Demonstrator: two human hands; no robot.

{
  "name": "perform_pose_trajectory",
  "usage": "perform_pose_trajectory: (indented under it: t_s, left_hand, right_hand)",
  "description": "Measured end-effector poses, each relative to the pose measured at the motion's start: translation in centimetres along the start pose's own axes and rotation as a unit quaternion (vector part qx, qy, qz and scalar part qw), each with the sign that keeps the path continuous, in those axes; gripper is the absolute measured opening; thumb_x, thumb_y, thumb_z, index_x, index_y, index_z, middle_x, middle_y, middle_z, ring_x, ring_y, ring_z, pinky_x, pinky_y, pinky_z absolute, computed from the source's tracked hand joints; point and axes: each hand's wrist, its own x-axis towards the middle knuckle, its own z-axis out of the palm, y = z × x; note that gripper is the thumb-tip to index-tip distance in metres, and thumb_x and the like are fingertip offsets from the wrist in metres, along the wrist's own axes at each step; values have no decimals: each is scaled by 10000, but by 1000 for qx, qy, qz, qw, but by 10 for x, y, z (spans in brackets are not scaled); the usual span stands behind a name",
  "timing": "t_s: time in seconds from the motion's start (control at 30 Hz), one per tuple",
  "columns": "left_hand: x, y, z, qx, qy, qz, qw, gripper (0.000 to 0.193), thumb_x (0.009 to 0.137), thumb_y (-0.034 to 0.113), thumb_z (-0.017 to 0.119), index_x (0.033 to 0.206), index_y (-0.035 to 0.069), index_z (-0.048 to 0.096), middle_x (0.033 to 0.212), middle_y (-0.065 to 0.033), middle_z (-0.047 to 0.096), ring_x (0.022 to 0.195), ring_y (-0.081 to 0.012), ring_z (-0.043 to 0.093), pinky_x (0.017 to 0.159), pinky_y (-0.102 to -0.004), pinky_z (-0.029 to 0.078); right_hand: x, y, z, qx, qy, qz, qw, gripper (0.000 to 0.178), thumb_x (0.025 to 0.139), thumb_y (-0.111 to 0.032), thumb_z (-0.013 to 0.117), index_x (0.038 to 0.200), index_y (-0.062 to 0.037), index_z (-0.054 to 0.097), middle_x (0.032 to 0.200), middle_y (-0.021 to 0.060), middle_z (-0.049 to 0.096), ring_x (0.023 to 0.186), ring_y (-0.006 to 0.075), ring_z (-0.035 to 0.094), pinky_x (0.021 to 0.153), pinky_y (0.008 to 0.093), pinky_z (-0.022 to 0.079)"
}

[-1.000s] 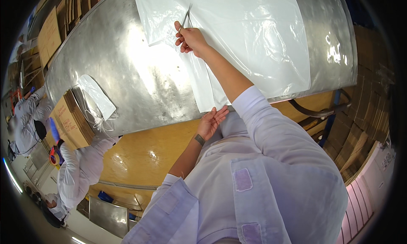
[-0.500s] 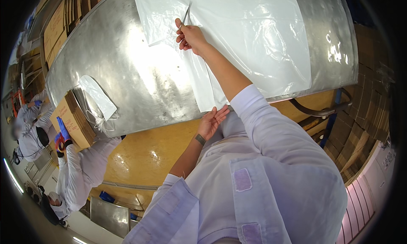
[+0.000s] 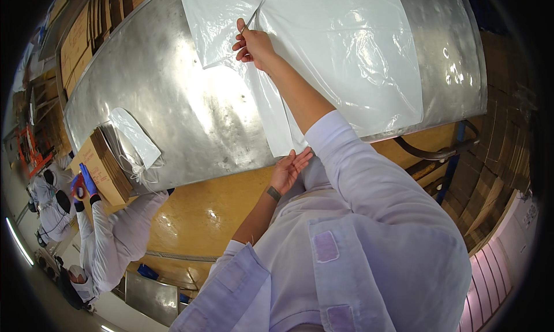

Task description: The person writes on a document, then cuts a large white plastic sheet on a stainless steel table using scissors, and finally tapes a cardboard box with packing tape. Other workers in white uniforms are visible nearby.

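Note:
A large white plastic sheet lies over the metal table, with a long slit running from its near edge toward the far part. My right hand is closed on the handles of a pair of scissors, whose blades point away from me at the slit's far end. Fingers hide most of the handles. At the sheet's near edge, my left hand has its fingers stretched out, touching or just beside the plastic. The narrow strip left of the slit hangs near its fingertips.
Bare metal table extends to the left. A bundle of cardboard and a white plastic piece with strings are at its left end. A co-worker in blue gloves holds red-handled scissors there. A curved rail and cardboard stacks stand right.
My right hand and the scissors have shifted slightly left and away from me. The left hand has hardly moved. The co-worker's gloved hands have moved slightly on the cardboard.

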Motion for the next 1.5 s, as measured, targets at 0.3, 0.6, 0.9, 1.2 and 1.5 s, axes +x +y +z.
perform_pose_trajectory:
  t_s: [0.3,0.6,0.9,1.2,1.5]
  left_hand:
    - [-3,2,8,23,29,-10,999,250,1032,268,454,937,78,586,1379,-212,511,1264,-286,529,971,-317,508]
    - [-5,-7,7,86,27,27,996,384,979,447,524,1050,71,558,1281,-132,583,1111,-228,592,896,-320,495]
    - [-3,-36,25,269,51,-46,961,410,947,371,605,1301,167,581,924,43,619,809,-112,560,736,-289,480]
    - [69,-115,113,248,66,-60,965,339,929,425,628,1164,181,642,892,41,584,714,-114,544,674,-313,496]
    - [138,-195,203,164,146,-2,976,386,860,438,716,1102,146,646,804,35,513,600,-98,442,590,-304,465]
  right_hand:
    - [18,-19,4,40,-14,-16,999,674,829,-707,572,940,-43,538,804,95,634,557,176,591,500,277,443]
    - [-136,17,-44,-142,-194,112,964,644,827,-738,543,767,-98,571,806,78,652,631,179,586,552,280,446]
    - [-402,56,-226,-210,51,95,972,443,929,-547,556,904,-105,569,789,41,644,641,111,609,486,260,450]
    - [-432,62,-371,-237,64,207,947,593,837,-723,542,802,-132,528,736,32,616,567,120,598,464,240,413]
    - [-372,62,-424,-154,-5,185,971,650,764,-767,590,788,-124,507,703,7,556,545,136,588,443,245,399]
